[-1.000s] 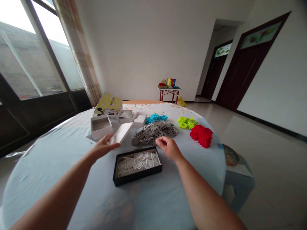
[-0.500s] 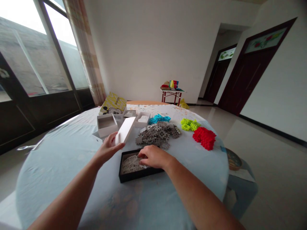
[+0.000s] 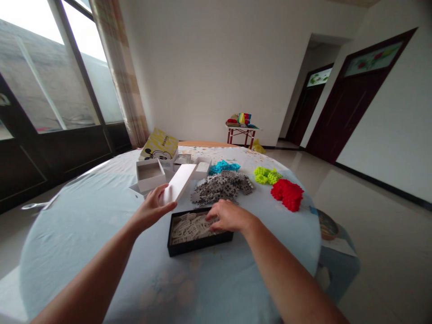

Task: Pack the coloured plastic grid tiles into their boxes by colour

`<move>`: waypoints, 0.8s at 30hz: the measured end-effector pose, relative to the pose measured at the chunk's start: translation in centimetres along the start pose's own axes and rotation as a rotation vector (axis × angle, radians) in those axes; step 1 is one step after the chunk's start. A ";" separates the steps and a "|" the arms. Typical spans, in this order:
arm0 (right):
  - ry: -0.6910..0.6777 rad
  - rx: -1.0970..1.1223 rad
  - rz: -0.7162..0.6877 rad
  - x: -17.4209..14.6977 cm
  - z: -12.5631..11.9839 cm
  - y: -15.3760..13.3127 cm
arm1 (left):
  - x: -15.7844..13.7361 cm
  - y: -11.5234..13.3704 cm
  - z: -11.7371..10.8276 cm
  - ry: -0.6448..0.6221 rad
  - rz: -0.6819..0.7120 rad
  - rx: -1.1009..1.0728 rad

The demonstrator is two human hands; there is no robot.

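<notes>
My left hand (image 3: 154, 204) is closed around the near end of a narrow white box (image 3: 180, 182). The box is held tilted above the table, its far end raised to the right. My right hand (image 3: 231, 216) reaches over the right end of a shallow black box (image 3: 199, 246). Its fingers are bent and slightly apart, at the white lattice-like plastic pieces (image 3: 191, 227) spread inside. I see nothing held in them, though the fingertips partly hide the pieces below. Just behind the black box lies a heap of grey interlocking plastic pieces (image 3: 221, 186).
Blue pieces (image 3: 224, 167), yellow-green pieces (image 3: 266, 175) and red pieces (image 3: 288, 194) form separate piles. At the left back stand an open white box (image 3: 150, 176), a smaller white box (image 3: 202, 167) and a yellow patterned box (image 3: 159, 145). A pale blue cloth (image 3: 84, 216) covers the round table.
My right hand has moved right along the black box, uncovering more white pieces. The white box in my left hand has shifted slightly right.
</notes>
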State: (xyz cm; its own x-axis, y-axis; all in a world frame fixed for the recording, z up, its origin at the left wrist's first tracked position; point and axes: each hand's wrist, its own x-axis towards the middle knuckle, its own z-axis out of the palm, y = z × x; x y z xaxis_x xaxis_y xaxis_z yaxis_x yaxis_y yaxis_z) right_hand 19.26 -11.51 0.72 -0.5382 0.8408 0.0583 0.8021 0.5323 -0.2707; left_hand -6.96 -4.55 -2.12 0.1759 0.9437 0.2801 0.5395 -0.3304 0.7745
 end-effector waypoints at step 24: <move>0.046 0.222 -0.094 2.2 1.1 -1.1 | -0.2 1.3 -0.4 -0.043 0.103 0.099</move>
State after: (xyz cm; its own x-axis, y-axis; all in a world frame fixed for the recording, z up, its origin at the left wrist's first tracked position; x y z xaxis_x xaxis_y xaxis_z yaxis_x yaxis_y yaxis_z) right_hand 16.90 -10.30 0.08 -0.5917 0.7947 0.1353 0.6698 0.5780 -0.4660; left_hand -6.59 -5.22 -0.92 0.2684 0.9054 0.3289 0.5947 -0.4243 0.6829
